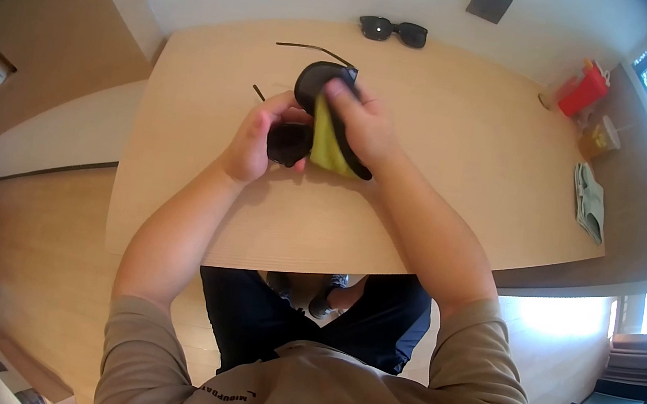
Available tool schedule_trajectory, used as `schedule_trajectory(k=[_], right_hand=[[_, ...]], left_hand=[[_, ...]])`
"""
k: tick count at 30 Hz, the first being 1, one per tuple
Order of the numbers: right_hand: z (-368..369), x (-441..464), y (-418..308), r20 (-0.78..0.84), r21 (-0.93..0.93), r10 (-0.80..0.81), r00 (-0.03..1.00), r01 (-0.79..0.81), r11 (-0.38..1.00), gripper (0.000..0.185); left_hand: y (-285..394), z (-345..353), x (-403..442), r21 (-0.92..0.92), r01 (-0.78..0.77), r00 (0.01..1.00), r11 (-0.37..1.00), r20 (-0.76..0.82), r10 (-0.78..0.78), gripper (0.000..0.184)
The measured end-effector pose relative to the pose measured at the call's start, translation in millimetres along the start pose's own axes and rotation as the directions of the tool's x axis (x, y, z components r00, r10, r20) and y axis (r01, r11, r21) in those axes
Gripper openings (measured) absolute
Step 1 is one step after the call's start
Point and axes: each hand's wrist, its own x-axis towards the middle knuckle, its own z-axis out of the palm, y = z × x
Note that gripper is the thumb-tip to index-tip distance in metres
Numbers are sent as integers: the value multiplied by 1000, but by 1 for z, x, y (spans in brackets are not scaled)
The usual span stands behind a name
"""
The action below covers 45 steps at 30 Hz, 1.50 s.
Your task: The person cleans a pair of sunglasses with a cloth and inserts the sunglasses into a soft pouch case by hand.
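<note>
I see dark-lensed, thin-armed sunglasses gripped in the left hand, just to its right, long axis running away from the person, while the right hand, nearer the far lens, clasps a yellow-green, dark-edged cloth against it.

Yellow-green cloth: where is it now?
Head view, near centre: the yellow-green cloth is in the right hand, against the sunglasses held in the left hand.

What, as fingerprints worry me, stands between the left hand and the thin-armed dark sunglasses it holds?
Nothing visible: the left hand touches the dark sunglasses directly, though the grip is partly hidden. The yellow-green cloth with a dark edge is in the right hand.
</note>
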Motion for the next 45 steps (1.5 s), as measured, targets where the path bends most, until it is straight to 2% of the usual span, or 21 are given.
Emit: schedule_trajectory(k=[1,3,5,6,10,11,12,14,15,21,24,28,31,34,36,38,40,43,45], right_hand=[[1,2,6,30,-131,-129,991,132,983,27],[6,5,18,141,-364,-365,920,391,845,25],[10,0,10,54,-162,-142,988,149,975,26],[12,-3,4,30,-51,-19,999,21,998,27],[3,0,1,18,118,2,1000,-4,993,31],[1,-2,-3,72,183,44,996,-56,981,25],[-1,0,1,93,9,-13,996,13,1000,26],[-5,4,14,167,-324,-113,979,163,932,32],[-1,2,11,137,-248,-36,990,70,966,44],[5,-3,1,153,-120,3,988,16,993,35],[-5,8,12,79,13,19,997,-20,1000,36],[3,0,4,139,-150,23,990,-2,989,35],[5,1,11,207,-337,-252,945,311,889,34],[1,3,10,138,-85,-18,990,30,996,38],[-1,3,7,107,58,106,989,-112,992,42],[-2,4,8,106,-6,83,991,-83,997,48],[-4,7,17,145,-234,-71,987,104,967,56],[-2,11,24,209,-483,-326,922,387,785,66],[2,7,22,196,-471,-283,939,344,812,68]], left_hand=[[-3,0,1,-7,-11,999,1000,-39,11,95],[-4,-2,1,-2,-13,997,1000,-74,13,96],[-3,-4,1,15,10,998,1000,-66,-9,97],[-1,-3,1,0,32,999,999,-37,-32,96],[8,1,1,-12,73,997,997,36,-72,95],[6,-1,0,-7,67,997,998,36,-67,95],[4,-2,-1,-3,61,998,998,33,-61,94],[-5,-6,-1,-16,9,1000,1000,-9,-10,91],[-6,-7,-1,-20,-15,999,1000,-29,14,90],[-4,-9,-1,-158,10,1000,987,-12,-12,86],[-2,-13,-1,-177,32,998,984,57,-23,86],[0,-9,-2,-144,35,998,989,-45,-42,87],[0,0,3,-39,-11,982,999,-188,4,89],[-1,-10,0,-166,30,998,986,-43,-38,87],[-4,-8,0,-159,33,997,987,-66,-44,87],[-4,-8,1,-148,31,996,989,-78,-42,86],[-4,-7,1,-134,28,996,991,-85,-40,85],[-5,-7,4,-89,-7,987,996,-162,-7,84],[-8,-13,4,-112,-30,991,993,-135,15,83]])
